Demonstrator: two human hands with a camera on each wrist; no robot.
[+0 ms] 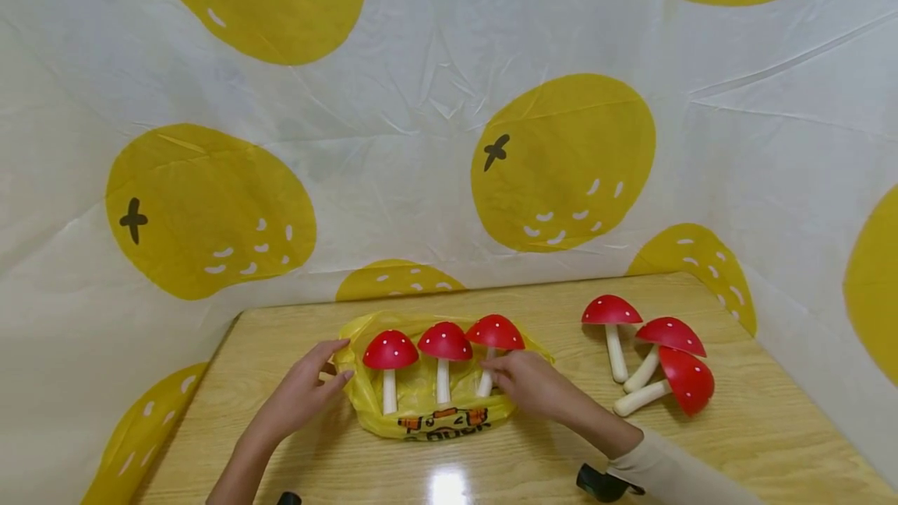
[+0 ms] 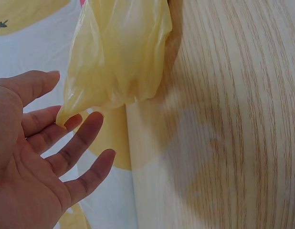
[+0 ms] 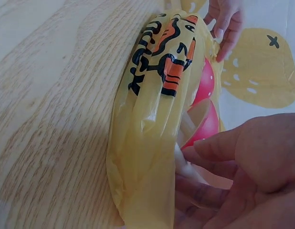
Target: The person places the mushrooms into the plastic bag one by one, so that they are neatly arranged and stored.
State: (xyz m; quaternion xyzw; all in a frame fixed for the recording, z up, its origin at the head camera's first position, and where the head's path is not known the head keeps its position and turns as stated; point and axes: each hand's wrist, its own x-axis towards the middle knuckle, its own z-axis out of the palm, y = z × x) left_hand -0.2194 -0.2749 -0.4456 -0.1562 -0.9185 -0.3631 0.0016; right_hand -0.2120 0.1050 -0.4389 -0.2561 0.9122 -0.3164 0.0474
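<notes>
A yellow plastic bag (image 1: 365, 404) with a printed orange and black figure lies spread on the table, its mouth facing up. Within it are three toy mushrooms with white-dotted red caps: a left one (image 1: 390, 351), a middle one (image 1: 445, 341) and a right one (image 1: 495, 331). My right hand (image 1: 536, 384) holds the right mushroom by its pale stem (image 3: 184, 164), between thumb and fingers. At the bag's left edge is my left hand (image 1: 306, 386). Its thumb stands apart from loosely spread fingers (image 2: 80, 148), which touch the bag's corner (image 2: 66, 117).
Three more toy mushrooms lie on the right of the wooden table (image 1: 547, 450): one at the back (image 1: 612, 310), one in the middle (image 1: 669, 335) and one in front (image 1: 687, 382), the latter two touching. A white cloth (image 1: 393, 178) with yellow fruit prints hangs behind.
</notes>
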